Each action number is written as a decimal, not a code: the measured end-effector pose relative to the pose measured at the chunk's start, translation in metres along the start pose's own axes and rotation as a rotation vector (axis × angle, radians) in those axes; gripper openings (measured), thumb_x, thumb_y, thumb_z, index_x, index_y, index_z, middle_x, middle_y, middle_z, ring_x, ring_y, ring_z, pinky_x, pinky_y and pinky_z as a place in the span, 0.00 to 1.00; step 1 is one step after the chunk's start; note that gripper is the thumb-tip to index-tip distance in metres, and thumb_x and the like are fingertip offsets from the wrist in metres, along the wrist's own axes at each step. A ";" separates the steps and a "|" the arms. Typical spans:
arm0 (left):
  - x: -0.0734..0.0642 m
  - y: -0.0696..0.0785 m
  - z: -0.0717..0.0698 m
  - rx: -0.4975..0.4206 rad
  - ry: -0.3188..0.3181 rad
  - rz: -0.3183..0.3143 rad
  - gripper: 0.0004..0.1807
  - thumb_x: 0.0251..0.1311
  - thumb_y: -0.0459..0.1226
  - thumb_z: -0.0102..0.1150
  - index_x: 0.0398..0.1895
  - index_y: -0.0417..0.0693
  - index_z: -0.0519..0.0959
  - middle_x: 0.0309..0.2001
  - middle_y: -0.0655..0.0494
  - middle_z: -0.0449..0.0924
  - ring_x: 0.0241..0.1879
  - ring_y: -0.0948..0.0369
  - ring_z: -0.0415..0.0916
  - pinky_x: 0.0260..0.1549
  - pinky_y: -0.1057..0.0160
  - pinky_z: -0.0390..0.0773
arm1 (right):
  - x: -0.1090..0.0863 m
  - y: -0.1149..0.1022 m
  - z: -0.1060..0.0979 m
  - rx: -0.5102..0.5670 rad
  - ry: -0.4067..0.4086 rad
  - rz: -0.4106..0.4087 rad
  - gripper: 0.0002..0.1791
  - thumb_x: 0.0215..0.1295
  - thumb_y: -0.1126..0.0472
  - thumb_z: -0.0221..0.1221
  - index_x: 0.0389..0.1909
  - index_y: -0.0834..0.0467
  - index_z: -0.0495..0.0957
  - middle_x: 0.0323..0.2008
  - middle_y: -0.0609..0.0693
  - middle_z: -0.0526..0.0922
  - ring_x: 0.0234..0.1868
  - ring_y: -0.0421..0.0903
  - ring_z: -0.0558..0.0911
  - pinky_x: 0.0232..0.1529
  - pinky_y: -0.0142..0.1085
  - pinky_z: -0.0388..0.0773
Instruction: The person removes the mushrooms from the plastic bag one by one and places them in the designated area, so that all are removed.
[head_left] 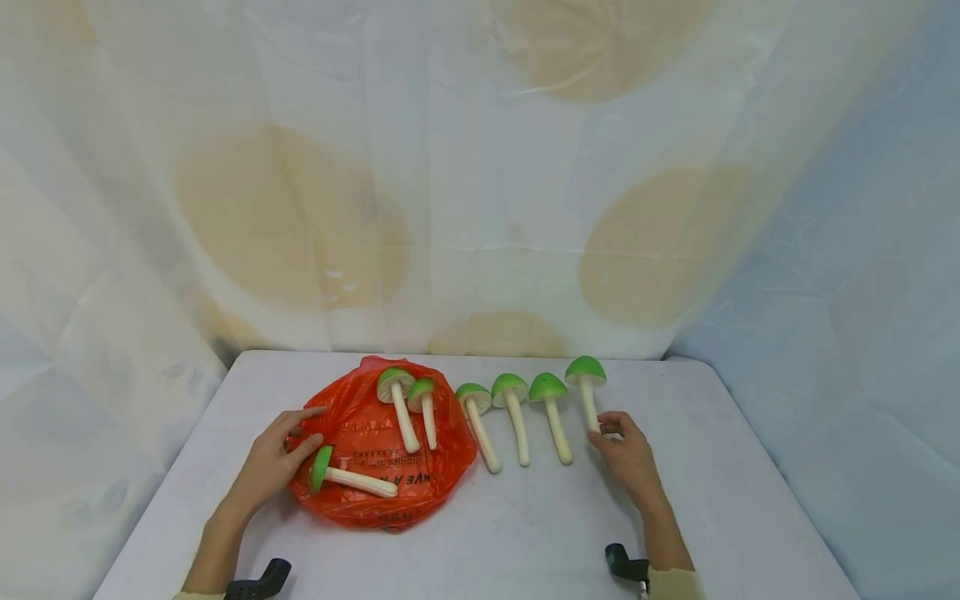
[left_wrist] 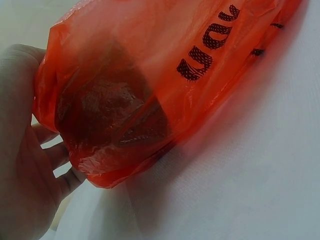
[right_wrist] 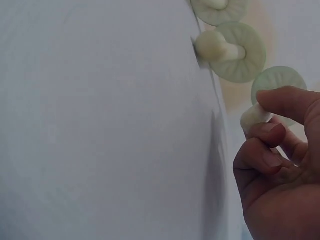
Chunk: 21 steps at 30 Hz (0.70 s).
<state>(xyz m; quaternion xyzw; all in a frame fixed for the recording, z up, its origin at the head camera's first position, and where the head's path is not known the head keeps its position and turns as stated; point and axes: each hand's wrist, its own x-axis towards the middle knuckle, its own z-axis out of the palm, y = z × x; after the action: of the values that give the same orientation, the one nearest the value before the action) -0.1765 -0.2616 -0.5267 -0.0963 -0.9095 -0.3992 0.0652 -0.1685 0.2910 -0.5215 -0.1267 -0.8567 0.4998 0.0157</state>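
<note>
My right hand (head_left: pixel 626 454) pinches the stem end of a toy mushroom (head_left: pixel 585 372) with a green cap and pale stem. In the right wrist view the thumb and fingers (right_wrist: pixel 272 132) close round that stem's tip. My left hand (head_left: pixel 272 458) holds the left edge of a red plastic bag (head_left: pixel 352 417), its fingertips hidden behind the film in the left wrist view. Lying on the bag are three more mushrooms: one upper left (head_left: pixel 401 417), a smaller one (head_left: pixel 427 417) beside it, and one lying sideways (head_left: pixel 360 481) near the left thumb.
Between the bag and the right hand, three mushrooms lie in a row: one (head_left: pixel 480 433) against the bag's edge, a middle one (head_left: pixel 516 425) and a right one (head_left: pixel 557 429). All rest on the white table (head_left: pixel 540 533). A spotted curtain (head_left: pixel 480 208) hangs behind.
</note>
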 end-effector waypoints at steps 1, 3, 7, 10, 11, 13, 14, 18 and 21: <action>0.000 0.000 0.000 -0.001 -0.001 -0.001 0.24 0.69 0.43 0.61 0.67 0.51 0.74 0.59 0.46 0.75 0.51 0.50 0.72 0.48 0.44 0.77 | 0.000 0.001 -0.001 -0.013 -0.001 0.008 0.23 0.68 0.55 0.64 0.60 0.56 0.71 0.53 0.58 0.79 0.42 0.49 0.80 0.39 0.36 0.75; 0.000 0.001 0.000 -0.002 -0.001 -0.001 0.24 0.69 0.43 0.61 0.66 0.51 0.74 0.59 0.46 0.75 0.51 0.50 0.72 0.48 0.44 0.77 | 0.000 0.002 -0.003 -0.043 -0.012 0.015 0.23 0.68 0.55 0.63 0.60 0.57 0.71 0.52 0.58 0.79 0.43 0.49 0.80 0.40 0.36 0.74; 0.000 0.002 -0.001 -0.002 -0.004 0.000 0.24 0.69 0.44 0.61 0.66 0.51 0.74 0.59 0.46 0.75 0.51 0.51 0.72 0.48 0.44 0.77 | 0.001 0.005 -0.008 -0.108 -0.029 0.021 0.23 0.68 0.55 0.63 0.60 0.58 0.71 0.52 0.58 0.79 0.44 0.50 0.79 0.39 0.36 0.74; -0.001 0.002 -0.001 -0.004 -0.008 -0.002 0.24 0.69 0.44 0.61 0.67 0.51 0.74 0.59 0.46 0.75 0.51 0.51 0.71 0.48 0.44 0.77 | 0.000 0.007 -0.010 -0.141 -0.039 0.037 0.23 0.68 0.55 0.63 0.60 0.59 0.72 0.51 0.58 0.79 0.45 0.50 0.78 0.39 0.36 0.74; -0.001 0.002 -0.001 -0.004 -0.008 -0.003 0.24 0.69 0.45 0.61 0.67 0.51 0.74 0.59 0.46 0.75 0.51 0.51 0.71 0.48 0.44 0.77 | 0.000 0.007 -0.011 -0.145 -0.043 0.041 0.23 0.68 0.55 0.63 0.60 0.60 0.72 0.51 0.58 0.79 0.45 0.50 0.78 0.38 0.36 0.74; -0.001 0.002 -0.001 -0.005 -0.008 -0.003 0.24 0.69 0.45 0.61 0.67 0.52 0.74 0.59 0.46 0.75 0.51 0.51 0.71 0.48 0.43 0.77 | -0.001 0.006 -0.011 -0.149 -0.047 0.054 0.23 0.68 0.55 0.63 0.59 0.61 0.72 0.51 0.58 0.79 0.46 0.51 0.78 0.39 0.36 0.74; -0.001 0.002 -0.001 -0.007 -0.008 -0.004 0.24 0.69 0.44 0.61 0.67 0.52 0.74 0.59 0.46 0.74 0.52 0.50 0.71 0.48 0.43 0.77 | -0.001 0.006 -0.011 -0.150 -0.048 0.057 0.23 0.67 0.55 0.63 0.59 0.61 0.72 0.50 0.58 0.79 0.46 0.51 0.78 0.39 0.36 0.74; -0.001 0.002 -0.001 -0.008 -0.003 0.002 0.24 0.69 0.44 0.61 0.67 0.52 0.74 0.59 0.46 0.75 0.52 0.50 0.72 0.48 0.44 0.77 | -0.001 0.006 -0.012 -0.151 -0.049 0.062 0.23 0.68 0.55 0.62 0.59 0.61 0.72 0.51 0.58 0.79 0.46 0.51 0.78 0.38 0.36 0.74; -0.001 0.003 -0.001 -0.008 0.000 0.006 0.24 0.69 0.43 0.61 0.67 0.51 0.74 0.59 0.46 0.74 0.52 0.50 0.72 0.48 0.44 0.78 | 0.000 0.006 -0.012 -0.145 -0.056 0.071 0.23 0.70 0.54 0.61 0.60 0.60 0.73 0.52 0.58 0.79 0.45 0.50 0.78 0.38 0.36 0.75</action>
<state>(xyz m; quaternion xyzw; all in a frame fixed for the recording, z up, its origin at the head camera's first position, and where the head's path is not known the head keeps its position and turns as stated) -0.1749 -0.2606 -0.5244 -0.0995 -0.9076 -0.4026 0.0659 -0.1650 0.3045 -0.5208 -0.1435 -0.8857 0.4402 -0.0354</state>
